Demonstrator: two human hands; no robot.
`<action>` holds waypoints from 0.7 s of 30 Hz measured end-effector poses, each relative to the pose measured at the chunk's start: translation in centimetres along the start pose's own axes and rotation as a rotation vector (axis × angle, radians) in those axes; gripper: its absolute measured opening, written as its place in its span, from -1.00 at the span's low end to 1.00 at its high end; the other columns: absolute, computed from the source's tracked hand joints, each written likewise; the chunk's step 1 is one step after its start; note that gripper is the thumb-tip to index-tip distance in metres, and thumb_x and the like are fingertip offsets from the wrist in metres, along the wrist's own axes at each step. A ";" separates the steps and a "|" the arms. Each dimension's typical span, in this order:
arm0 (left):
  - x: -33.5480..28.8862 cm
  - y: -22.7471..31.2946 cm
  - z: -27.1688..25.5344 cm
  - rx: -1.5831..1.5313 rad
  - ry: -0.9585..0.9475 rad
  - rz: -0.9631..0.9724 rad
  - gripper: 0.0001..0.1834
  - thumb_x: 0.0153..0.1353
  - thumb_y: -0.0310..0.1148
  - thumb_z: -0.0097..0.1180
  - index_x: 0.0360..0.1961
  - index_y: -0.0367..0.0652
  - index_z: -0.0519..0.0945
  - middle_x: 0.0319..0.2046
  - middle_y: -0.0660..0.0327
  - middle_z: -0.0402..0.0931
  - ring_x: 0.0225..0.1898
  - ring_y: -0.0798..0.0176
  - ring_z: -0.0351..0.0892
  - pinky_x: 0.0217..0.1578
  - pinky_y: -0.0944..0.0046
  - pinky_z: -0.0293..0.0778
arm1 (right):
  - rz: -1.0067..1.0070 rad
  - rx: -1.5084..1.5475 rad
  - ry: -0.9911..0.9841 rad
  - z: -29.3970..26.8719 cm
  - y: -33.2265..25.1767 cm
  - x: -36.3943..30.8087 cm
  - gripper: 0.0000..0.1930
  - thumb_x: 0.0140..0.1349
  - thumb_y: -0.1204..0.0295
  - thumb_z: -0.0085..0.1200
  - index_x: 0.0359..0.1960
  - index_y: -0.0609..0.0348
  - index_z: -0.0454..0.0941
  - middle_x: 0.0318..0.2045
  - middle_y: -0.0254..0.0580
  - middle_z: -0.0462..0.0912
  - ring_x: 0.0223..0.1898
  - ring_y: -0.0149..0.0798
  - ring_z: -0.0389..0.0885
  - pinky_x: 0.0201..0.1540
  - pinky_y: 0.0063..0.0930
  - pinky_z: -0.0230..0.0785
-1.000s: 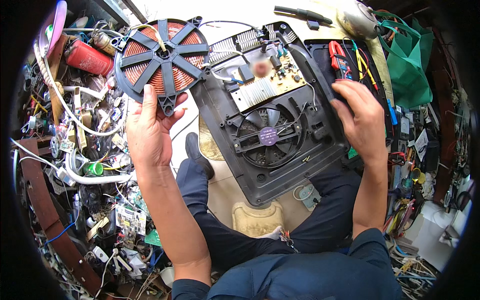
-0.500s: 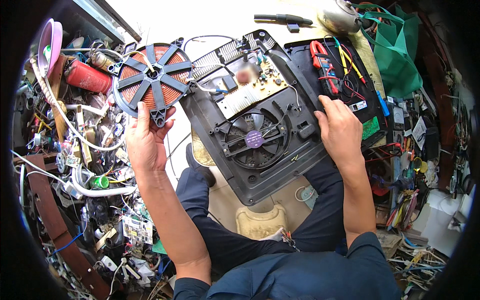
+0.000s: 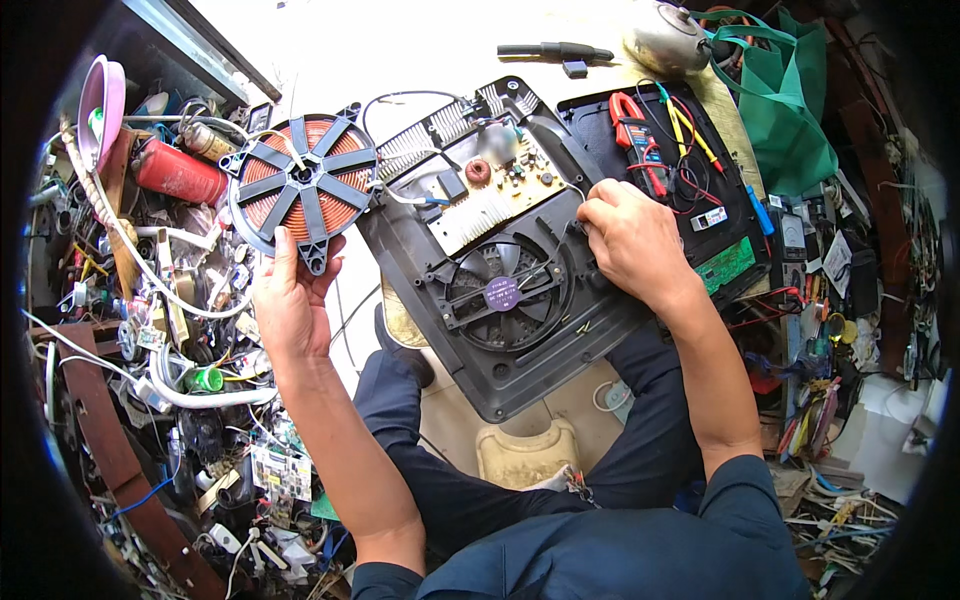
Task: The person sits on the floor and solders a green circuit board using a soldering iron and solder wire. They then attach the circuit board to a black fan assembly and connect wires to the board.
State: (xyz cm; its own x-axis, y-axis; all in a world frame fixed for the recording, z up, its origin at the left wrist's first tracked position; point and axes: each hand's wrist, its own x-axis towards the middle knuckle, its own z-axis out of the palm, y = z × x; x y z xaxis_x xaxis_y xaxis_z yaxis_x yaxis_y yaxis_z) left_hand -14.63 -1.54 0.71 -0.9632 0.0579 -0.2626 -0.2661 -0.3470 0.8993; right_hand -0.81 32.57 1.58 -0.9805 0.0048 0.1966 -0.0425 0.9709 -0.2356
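Observation:
My left hand [image 3: 292,300] grips the lower edge of a round induction coil [image 3: 345,190], copper windings under dark radial bars, thumb on top and fingers beneath. The coil is held up left of an opened induction cooker base [image 3: 470,375], and wires join the two. Inside the base are a circuit board [image 3: 520,190] with a pale heat sink and a black cooling fan [image 3: 505,325] with a purple hub label. Over the base's right side, my right hand [image 3: 635,245] is closed in a pinch where a thin white wire [image 3: 574,187] runs into the fingertips; their tips are partly hidden.
Right of the base lies a black panel [image 3: 735,185] bearing a red clamp meter [image 3: 637,140] and test probes [image 3: 700,135]. A metal kettle [image 3: 668,38], black tool [image 3: 553,50] and green bag [image 3: 785,120] lie beyond. Piled electronic parts [image 3: 215,440] crowd both sides.
My right hand has moved left from the base's right edge to the thin white wire, its fingers drawing together. My left hand still holds the coil, and the base has shifted slightly down.

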 end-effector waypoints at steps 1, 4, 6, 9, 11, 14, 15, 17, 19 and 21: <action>0.0 0.1 -0.1 0.001 -0.002 0.000 -0.60 0.50 -0.15 0.11 0.10 -0.29 0.56 -0.15 0.08 0.73 -0.20 0.10 0.80 -0.34 0.33 0.72 | -0.014 0.007 0.015 0.0 0.0 0.0 -0.96 0.14 0.55 0.18 -0.37 0.16 0.63 -0.31 -0.18 0.60 -0.21 -0.08 0.65 -0.19 -0.19 0.54; -0.1 0.2 -0.3 0.011 0.004 -0.008 -0.60 0.50 -0.15 0.12 0.10 -0.30 0.56 -0.15 0.08 0.73 -0.21 0.11 0.80 -0.35 0.34 0.72 | -0.031 -0.003 0.066 0.0 0.2 0.1 -0.95 0.12 0.55 0.18 -0.37 0.15 0.61 -0.33 -0.16 0.58 -0.25 -0.06 0.66 -0.24 -0.20 0.55; 0.0 0.1 -0.5 0.023 -0.002 -0.018 -0.62 0.50 -0.16 0.10 0.10 -0.28 0.56 -0.14 0.09 0.73 -0.19 0.11 0.80 -0.34 0.34 0.74 | -0.011 -0.047 0.109 0.2 0.4 0.5 -0.95 0.11 0.55 0.19 -0.38 0.15 0.59 -0.35 -0.16 0.56 -0.28 -0.05 0.67 -0.30 -0.21 0.55; 0.0 0.1 -0.9 0.044 -0.008 -0.026 -0.64 0.52 -0.18 0.08 0.11 -0.26 0.56 -0.13 0.09 0.73 -0.16 0.10 0.80 -0.31 0.34 0.76 | 0.033 -0.170 0.094 0.2 0.3 1.4 -0.96 0.12 0.48 0.21 -0.45 0.12 0.60 -0.38 -0.15 0.56 -0.41 -0.08 0.69 -0.40 -0.21 0.54; 0.1 0.1 -0.9 0.047 -0.021 -0.028 -0.64 0.52 -0.18 0.07 0.10 -0.26 0.56 -0.13 0.10 0.73 -0.16 0.11 0.80 -0.31 0.35 0.76 | 0.022 -0.243 0.081 0.5 0.1 2.2 -0.91 0.11 0.46 0.20 -0.53 0.12 0.61 -0.40 -0.13 0.58 -0.47 -0.09 0.70 -0.43 -0.19 0.54; 0.0 0.2 -1.0 0.054 -0.037 -0.025 -0.63 0.52 -0.18 0.07 0.11 -0.26 0.57 -0.13 0.10 0.73 -0.16 0.13 0.80 -0.32 0.35 0.75 | 0.039 -0.334 -0.002 1.5 0.2 3.2 -0.90 0.09 0.48 0.19 -0.57 0.14 0.61 -0.41 -0.10 0.59 -0.47 -0.07 0.71 -0.44 -0.18 0.55; 0.0 0.2 -1.0 0.056 -0.041 -0.024 -0.63 0.52 -0.17 0.07 0.11 -0.26 0.57 -0.13 0.11 0.73 -0.17 0.13 0.80 -0.32 0.36 0.75 | 0.041 -0.341 -0.051 1.5 0.1 3.5 -0.96 0.07 0.50 0.18 -0.51 0.15 0.61 -0.39 -0.09 0.59 -0.44 -0.05 0.73 -0.43 -0.18 0.57; 0.1 0.2 -1.3 0.071 -0.038 -0.031 -0.63 0.52 -0.17 0.07 0.11 -0.26 0.57 -0.13 0.11 0.74 -0.18 0.15 0.80 -0.32 0.36 0.73 | 0.033 -0.327 0.016 1.9 -0.1 4.1 -0.99 0.08 0.51 0.18 -0.46 0.13 0.62 -0.37 -0.09 0.60 -0.42 -0.04 0.73 -0.42 -0.17 0.58; 0.1 0.2 -1.3 0.095 -0.023 -0.038 -0.64 0.52 -0.17 0.07 0.11 -0.25 0.57 -0.14 0.12 0.74 -0.20 0.18 0.80 -0.33 0.37 0.71 | 0.030 -0.338 0.017 1.8 -0.3 4.5 -0.94 0.10 0.51 0.17 -0.38 0.11 0.61 -0.31 -0.07 0.60 -0.37 -0.03 0.74 -0.38 -0.18 0.60; 0.0 0.1 -1.4 0.083 -0.039 -0.015 -0.64 0.53 -0.17 0.05 0.08 -0.26 0.57 -0.15 0.11 0.74 -0.21 0.18 0.80 -0.34 0.36 0.71 | 0.067 -0.343 -0.063 1.8 -0.5 5.0 -0.93 0.11 0.50 0.17 -0.37 0.12 0.68 -0.25 -0.04 0.61 -0.31 -0.01 0.75 -0.30 -0.16 0.63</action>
State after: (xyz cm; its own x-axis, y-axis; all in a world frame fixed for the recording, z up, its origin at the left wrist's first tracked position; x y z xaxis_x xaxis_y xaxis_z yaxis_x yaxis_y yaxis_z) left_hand -14.65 -2.88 0.32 -0.9594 0.0991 -0.2640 -0.2812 -0.2672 0.9217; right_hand -6.00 31.70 0.93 -0.9892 0.0665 0.1303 0.0786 0.9929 0.0893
